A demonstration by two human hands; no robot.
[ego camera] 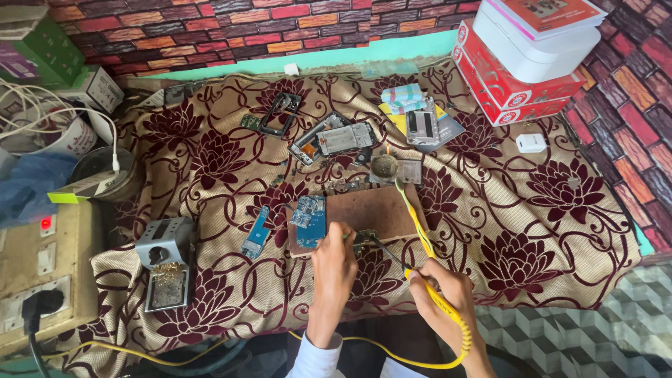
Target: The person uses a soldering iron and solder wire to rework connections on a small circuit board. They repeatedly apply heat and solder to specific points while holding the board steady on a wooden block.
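Note:
My right hand (442,290) grips a yellow-handled soldering iron (392,257), its dark tip aimed at a small circuit board (364,241). My left hand (333,262) pins that small board down at the near edge of a brown wooden work block (374,210). A blue circuit board (308,212) lies on the block's left end, just beyond my left fingers. The iron's yellow cord (413,210) runs up over the block toward a round tin (384,166).
A floral cloth (532,231) covers the table. Opened phone frames (332,138) and parts lie at the back. A metal soldering stand (166,262) sits at the left beside a socket board (35,269). Red and white boxes (518,63) are stacked back right.

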